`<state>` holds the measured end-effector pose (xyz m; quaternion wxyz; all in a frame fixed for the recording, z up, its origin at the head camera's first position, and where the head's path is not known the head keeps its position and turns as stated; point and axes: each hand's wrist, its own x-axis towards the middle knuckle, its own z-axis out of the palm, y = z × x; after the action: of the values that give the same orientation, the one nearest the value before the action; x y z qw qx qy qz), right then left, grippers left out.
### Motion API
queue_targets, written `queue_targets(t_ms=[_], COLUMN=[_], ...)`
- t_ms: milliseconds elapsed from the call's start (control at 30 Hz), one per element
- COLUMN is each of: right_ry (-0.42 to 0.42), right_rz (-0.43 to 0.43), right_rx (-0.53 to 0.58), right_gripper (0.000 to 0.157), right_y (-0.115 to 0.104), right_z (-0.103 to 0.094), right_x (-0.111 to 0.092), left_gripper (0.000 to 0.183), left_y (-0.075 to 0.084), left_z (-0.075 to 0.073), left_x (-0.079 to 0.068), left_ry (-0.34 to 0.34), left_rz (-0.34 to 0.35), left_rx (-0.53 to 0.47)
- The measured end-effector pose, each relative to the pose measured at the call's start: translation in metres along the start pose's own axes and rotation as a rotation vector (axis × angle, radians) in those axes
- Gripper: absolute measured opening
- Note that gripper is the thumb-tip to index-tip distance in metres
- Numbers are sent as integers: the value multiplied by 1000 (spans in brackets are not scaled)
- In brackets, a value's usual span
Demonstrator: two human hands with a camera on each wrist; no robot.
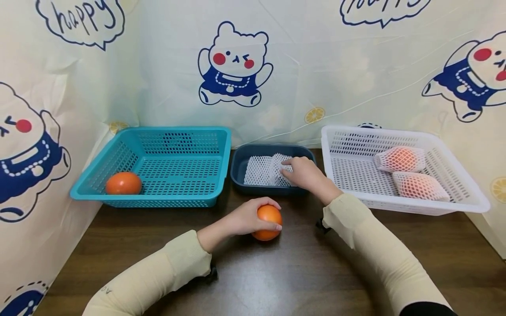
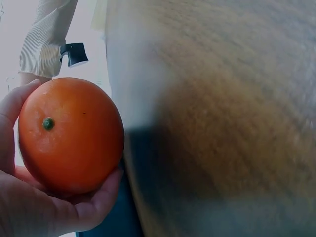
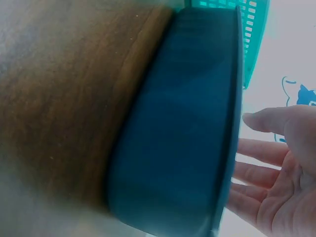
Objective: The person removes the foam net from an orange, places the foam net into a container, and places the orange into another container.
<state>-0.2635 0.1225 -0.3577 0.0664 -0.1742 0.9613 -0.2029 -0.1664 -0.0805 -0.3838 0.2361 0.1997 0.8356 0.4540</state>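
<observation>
Over the table's middle, my left hand (image 1: 249,218) grips an orange (image 1: 269,216), fingers over its top and thumb along its near side. The left wrist view shows the same orange (image 2: 74,133) with its green stem end toward the camera. My right hand (image 1: 303,172) reaches over the right side of a dark blue bin (image 1: 261,190), fingertips at the white foam net sleeves (image 1: 258,170) lying in it. In the right wrist view the right hand's (image 3: 281,173) thumb and fingers are apart, fingertips hidden behind the bin's wall.
On the left stands a teal basket (image 1: 182,171) with another orange (image 1: 124,183) in it. A white basket (image 1: 352,175) on the right holds two net-wrapped fruits, one (image 1: 401,159) behind the other (image 1: 420,186). A printed curtain (image 1: 158,79) hangs behind the brown table (image 1: 300,272).
</observation>
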Motion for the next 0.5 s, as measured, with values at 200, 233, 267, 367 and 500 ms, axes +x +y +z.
queue_targets(t_ms=[200, 233, 267, 367, 500], right_ry=[9, 11, 12, 29, 53], right_rz=[-55, -65, -74, -111, -153], right_rx=[10, 18, 28, 51, 80], right_gripper=[41, 41, 41, 42, 41], right_y=[-5, -5, -6, -6, -10], right_z=[-5, -5, -6, -7, -8], right_x=[-6, -7, -8, -13, -19], left_gripper=[48, 48, 48, 47, 45], left_y=[5, 6, 7, 10, 15], left_z=[-7, -9, -10, -15, -23], left_x=[-4, -5, -6, -9, -15], left_ry=[15, 18, 21, 31, 54], left_rz=[-2, -2, -1, 4, 1], left_rx=[9, 11, 15, 18, 4])
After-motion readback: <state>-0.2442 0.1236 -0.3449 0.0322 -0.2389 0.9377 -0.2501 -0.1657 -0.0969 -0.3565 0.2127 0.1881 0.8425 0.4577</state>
